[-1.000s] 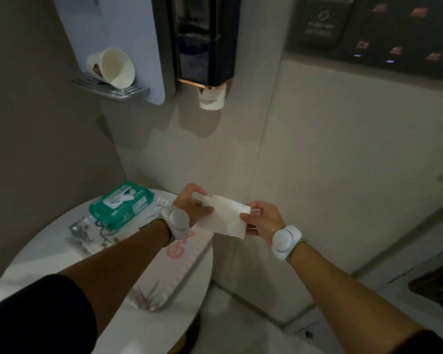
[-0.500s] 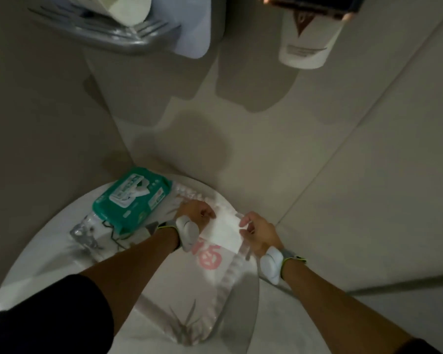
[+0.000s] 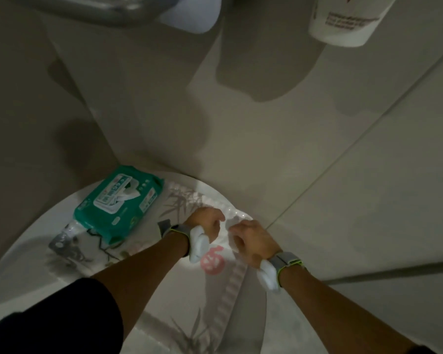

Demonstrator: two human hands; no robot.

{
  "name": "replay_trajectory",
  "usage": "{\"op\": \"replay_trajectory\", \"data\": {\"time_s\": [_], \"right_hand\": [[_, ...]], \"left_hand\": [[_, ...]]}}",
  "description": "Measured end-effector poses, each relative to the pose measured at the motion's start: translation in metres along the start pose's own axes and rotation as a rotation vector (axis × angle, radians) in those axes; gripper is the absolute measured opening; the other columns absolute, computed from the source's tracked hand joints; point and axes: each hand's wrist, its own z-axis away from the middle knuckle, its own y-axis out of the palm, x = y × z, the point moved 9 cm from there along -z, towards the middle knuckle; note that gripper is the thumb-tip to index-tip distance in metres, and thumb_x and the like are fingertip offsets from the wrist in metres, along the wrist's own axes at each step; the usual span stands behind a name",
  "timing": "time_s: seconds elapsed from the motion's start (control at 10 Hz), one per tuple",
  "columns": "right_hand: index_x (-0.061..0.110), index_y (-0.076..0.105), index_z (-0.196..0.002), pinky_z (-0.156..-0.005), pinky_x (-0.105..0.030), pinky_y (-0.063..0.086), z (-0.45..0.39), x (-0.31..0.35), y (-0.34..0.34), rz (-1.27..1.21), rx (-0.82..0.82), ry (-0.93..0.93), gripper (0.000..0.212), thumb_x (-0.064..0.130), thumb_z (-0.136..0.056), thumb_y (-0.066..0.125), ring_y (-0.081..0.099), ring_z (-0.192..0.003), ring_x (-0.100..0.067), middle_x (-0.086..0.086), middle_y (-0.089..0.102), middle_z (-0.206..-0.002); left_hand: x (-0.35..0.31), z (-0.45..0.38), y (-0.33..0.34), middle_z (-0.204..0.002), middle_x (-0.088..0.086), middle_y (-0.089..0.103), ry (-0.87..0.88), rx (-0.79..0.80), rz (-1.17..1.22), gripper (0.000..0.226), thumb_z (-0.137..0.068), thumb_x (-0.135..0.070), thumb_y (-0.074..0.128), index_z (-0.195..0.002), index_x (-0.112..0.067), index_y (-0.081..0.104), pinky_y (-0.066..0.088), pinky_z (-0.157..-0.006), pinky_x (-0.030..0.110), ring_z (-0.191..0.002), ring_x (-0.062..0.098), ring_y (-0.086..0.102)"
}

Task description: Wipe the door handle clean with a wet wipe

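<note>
Dim tiled corner, round table point(image 3: 36, 246) against wall. Wipe pack point(image 3: 118, 203) on table, flap open. Left hand point(image 3: 206, 223) and right hand point(image 3: 251, 241) close together over mat point(image 3: 179, 200), fingers curled, apparently pinching wipe point(image 3: 230, 223) between them; wipe mostly hidden. Step judged: folding wipe. Door handle not in view; next move requires locating it.

So the round desk point(image 3: 31, 254) sits tucked into a wall corner, with a printed cloth point(image 3: 215, 302) spread over it. The wet wipes pack point(image 3: 118, 203) lies on the cloth toward the back left. Both hands are over the cloth's far right edge, left hand point(image 3: 206, 222) just beside the right hand point(image 3: 251, 241), right of the pack. Up on the wall, a cup point(image 3: 343, 19) hangs top right, a rack point(image 3: 87, 8) top left.
</note>
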Motion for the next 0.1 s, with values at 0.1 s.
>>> {"op": "replay_trajectory", "data": {"time_s": [0.1], "right_hand": [[0.013, 0.062, -0.084, -0.074, -0.031, 0.046, 0.0039, -0.0057, 0.0028, -0.017, 0.045, 0.049, 0.01, 0.012, -0.082, 0.052, 0.06, -0.09, -0.027, -0.011, 0.065, -0.1]], "left_hand": [[-0.0004, 0.0033, 0.0044, -0.131, 0.012, 0.058, -0.041, 0.011, 0.051, 0.032, -0.095, -0.009, 0.045, -0.126, -0.011, 0.056, 0.042, -0.102, 0.036, -0.118, 0.027, 0.055]]}}
